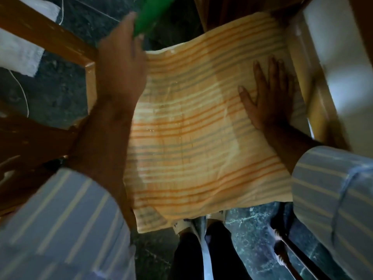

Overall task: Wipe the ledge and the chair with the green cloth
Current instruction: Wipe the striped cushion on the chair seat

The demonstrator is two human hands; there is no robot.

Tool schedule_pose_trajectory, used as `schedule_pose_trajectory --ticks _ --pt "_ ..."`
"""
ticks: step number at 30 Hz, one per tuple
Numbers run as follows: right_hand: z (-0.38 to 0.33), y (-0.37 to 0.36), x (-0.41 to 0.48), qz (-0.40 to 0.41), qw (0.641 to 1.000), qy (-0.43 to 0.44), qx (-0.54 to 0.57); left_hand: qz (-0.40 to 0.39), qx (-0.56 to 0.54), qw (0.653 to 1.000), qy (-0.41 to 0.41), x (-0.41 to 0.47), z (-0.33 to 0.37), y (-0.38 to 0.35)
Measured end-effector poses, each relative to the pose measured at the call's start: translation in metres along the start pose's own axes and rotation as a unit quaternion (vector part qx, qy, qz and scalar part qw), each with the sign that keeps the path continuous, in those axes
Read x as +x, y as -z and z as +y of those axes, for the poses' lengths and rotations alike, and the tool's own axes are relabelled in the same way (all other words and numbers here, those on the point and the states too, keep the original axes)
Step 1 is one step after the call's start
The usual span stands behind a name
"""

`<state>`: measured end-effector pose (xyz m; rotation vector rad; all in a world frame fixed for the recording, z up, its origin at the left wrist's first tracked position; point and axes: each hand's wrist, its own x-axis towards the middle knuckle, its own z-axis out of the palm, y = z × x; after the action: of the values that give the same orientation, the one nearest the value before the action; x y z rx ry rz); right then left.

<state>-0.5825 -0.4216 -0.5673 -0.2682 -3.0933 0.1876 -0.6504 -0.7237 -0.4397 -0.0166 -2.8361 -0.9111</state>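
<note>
A cream cloth with orange and grey stripes (193,126) lies spread over the chair seat, whose wooden frame (321,110) shows at the right. My left hand (121,63) reaches past the cloth's far left corner, and its fingers grip a green cloth (149,15) that runs up out of view. My right hand (266,93) lies flat, fingers spread, on the right side of the striped cloth. Both sleeves are blue with pale stripes.
A second wooden chair frame (48,41) stands at the left over a dark green stone floor (52,93). A white cloth (18,51) and a thin white cord lie on the floor there. My feet in sandals (201,235) stand at the seat's near edge.
</note>
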Motion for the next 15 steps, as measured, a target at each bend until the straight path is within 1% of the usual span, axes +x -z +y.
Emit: schedule_pose_trajectory --ticks 1,2,3,5,6,9,11,13,15 --pt "0.000 0.000 0.000 -0.002 1.000 -0.001 -0.003 -0.018 0.032 0.999 -0.017 0.011 -0.005 -0.016" --pt "0.000 -0.001 0.000 0.000 1.000 0.000 -0.005 -0.052 0.062 0.996 -0.024 0.014 -0.008 -0.033" --pt "0.000 -0.001 0.001 0.002 1.000 0.000 -0.007 -0.107 0.094 0.989 -0.028 0.010 -0.010 -0.052" --pt "0.001 -0.001 0.001 0.005 1.000 -0.001 -0.011 -0.229 0.157 0.959 -0.051 -0.019 -0.016 -0.083" --pt "0.001 -0.002 0.001 0.007 1.000 0.000 -0.012 -0.254 0.167 0.950 -0.068 -0.036 -0.022 -0.090" --pt "0.000 -0.005 0.000 0.016 1.000 -0.005 -0.021 -0.224 0.140 0.963 -0.062 -0.090 -0.038 -0.087" --pt "-0.001 -0.006 0.001 0.017 1.000 -0.006 -0.019 -0.216 0.128 0.967 -0.056 -0.134 -0.035 -0.076" --pt "-0.001 -0.006 0.002 0.021 1.000 -0.005 -0.014 -0.229 0.120 0.965 -0.040 -0.188 -0.023 -0.063" --pt "0.001 -0.008 0.002 0.030 0.999 -0.004 -0.014 -0.259 0.116 0.959 -0.020 -0.240 -0.006 -0.045"
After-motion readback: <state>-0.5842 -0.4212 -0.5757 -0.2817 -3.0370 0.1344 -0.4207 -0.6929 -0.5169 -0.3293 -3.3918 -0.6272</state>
